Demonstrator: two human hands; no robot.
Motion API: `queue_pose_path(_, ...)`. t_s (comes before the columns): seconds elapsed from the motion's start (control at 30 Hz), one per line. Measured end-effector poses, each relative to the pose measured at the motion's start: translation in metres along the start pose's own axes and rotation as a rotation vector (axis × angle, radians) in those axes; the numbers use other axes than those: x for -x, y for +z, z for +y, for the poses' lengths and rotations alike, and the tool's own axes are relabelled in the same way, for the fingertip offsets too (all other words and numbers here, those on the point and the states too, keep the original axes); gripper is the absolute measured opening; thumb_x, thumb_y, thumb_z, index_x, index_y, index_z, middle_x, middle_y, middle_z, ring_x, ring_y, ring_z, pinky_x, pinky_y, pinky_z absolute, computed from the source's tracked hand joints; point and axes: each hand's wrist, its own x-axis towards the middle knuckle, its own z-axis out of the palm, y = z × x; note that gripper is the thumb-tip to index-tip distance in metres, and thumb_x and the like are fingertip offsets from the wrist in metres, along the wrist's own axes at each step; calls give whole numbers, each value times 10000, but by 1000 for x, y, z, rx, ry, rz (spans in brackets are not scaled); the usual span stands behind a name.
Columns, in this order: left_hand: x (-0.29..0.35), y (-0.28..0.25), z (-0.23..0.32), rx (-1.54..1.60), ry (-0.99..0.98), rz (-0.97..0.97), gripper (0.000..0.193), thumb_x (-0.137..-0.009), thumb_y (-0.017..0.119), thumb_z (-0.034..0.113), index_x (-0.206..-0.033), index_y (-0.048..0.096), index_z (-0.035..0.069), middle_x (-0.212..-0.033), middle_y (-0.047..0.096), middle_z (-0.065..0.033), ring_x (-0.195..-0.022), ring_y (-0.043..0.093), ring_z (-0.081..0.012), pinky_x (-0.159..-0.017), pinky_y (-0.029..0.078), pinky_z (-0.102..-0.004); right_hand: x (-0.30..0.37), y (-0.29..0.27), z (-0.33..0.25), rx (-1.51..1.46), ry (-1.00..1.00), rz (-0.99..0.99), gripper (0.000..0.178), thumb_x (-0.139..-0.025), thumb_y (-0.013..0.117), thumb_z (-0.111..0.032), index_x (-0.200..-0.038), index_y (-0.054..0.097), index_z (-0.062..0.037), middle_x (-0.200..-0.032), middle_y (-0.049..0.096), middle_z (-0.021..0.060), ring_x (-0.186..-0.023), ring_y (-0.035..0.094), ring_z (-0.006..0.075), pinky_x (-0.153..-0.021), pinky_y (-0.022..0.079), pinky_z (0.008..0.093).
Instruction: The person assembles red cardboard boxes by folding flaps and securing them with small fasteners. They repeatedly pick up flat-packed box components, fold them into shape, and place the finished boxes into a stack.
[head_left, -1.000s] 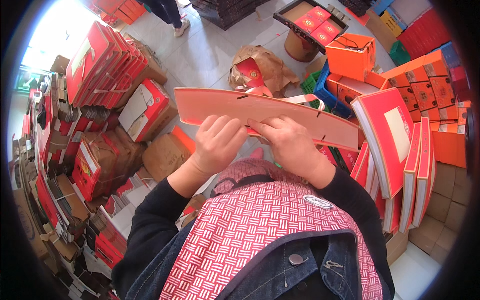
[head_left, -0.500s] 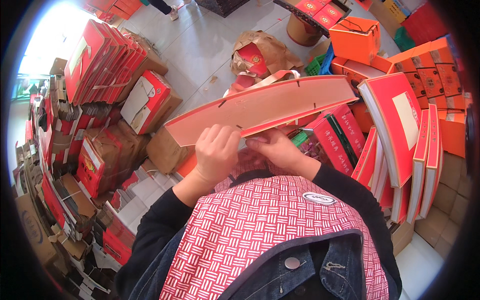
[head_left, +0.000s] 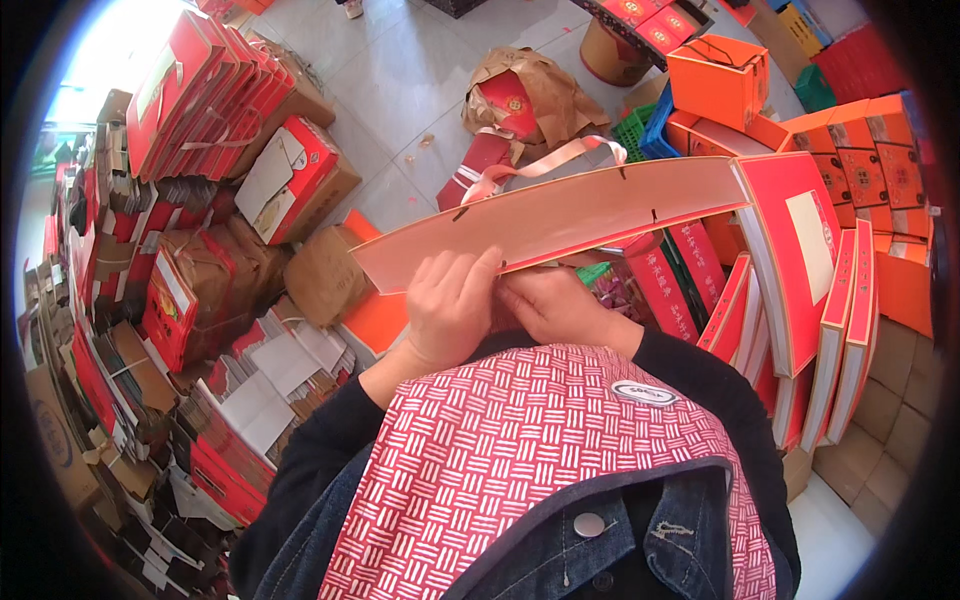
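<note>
In front of me lies a long flat gift box (head_left: 560,205), its narrow pinkish-tan side turned up, with red edges and several dark slots along it. A pale pink ribbon handle (head_left: 545,165) loops out on its far side. My left hand (head_left: 450,305) is closed at the box's near edge, beside a slot, thumb and fingers drawn together. Close on its right, my right hand (head_left: 560,305) is curled under the same edge, its thumb toward the left hand. What the fingertips pinch is hidden between the hands and the box.
Upright red-and-white gift boxes (head_left: 800,260) stand to the right, near orange boxes (head_left: 715,80). On the left are stacked red folded boxes (head_left: 185,100) and brown-wrapped bundles (head_left: 225,285). A crumpled brown paper bag (head_left: 535,95) sits on the tiled floor (head_left: 390,80) ahead.
The long box has shifted slightly right, and more of its ribbon handle shows. My left hand has moved right, closer to the right hand.
</note>
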Motion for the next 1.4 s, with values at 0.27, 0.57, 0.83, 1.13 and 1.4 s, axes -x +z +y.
queue_pose_path(0.27, 51, -18, 16, 54, -2, -344, 141, -583, 585, 133, -674, 487, 88, -639, 487, -55, -627, 541, -232, -545, 441, -343, 32, 30, -3, -12, 30, -200, 202, -793, 531, -112, -960, 576, -10, -914, 588, 213, -887, 560, 372, -766, 448, 421)
queue_pose_path(0.57, 166, -58, 28, -72, -443, -823, 123, -704, 565, 146, -789, 573, 59, -848, 609, -130, -787, 600, -306, -675, 484, -408, 66, 84, -52, 124, -43, -492, 186, -797, 559, -205, -746, 556, -26, -764, 593, 182, -731, 587, 355, -646, 459, 452)
queue_pose_path(0.83, 216, -79, -31, -133, -676, -693, 226, -710, 520, 77, -926, 550, 19, -817, 616, -186, -793, 603, -360, -692, 483, -448, 56, 68, -105, 469, -144, -384, 213, -814, 572, -283, -753, 521, -85, -682, 561, 98, -614, 593, 292, -514, 465, 394)
queue_pose_path(1.13, 168, -149, -190, 10, -528, -375, 243, -729, 492, 32, -972, 481, 31, -743, 595, -226, -697, 594, -396, -616, 483, -468, -74, 113, -151, 172, -49, -31, 233, -762, 633, -72, -987, 581, -34, -929, 581, 101, -642, 597, 182, -586, 493, 273)
queue_pose_path(1.4, 58, -298, -332, 101, -324, 109, 190, -752, 560, -4, -939, 528, -8, -788, 541, -201, -750, 565, -377, -637, 453, -362, -152, 148, -162, 57, 15, 48, 144, -780, 587, -41, -916, 592, 6, -949, 578, 110, -693, 583, 162, -594, 463, 246)
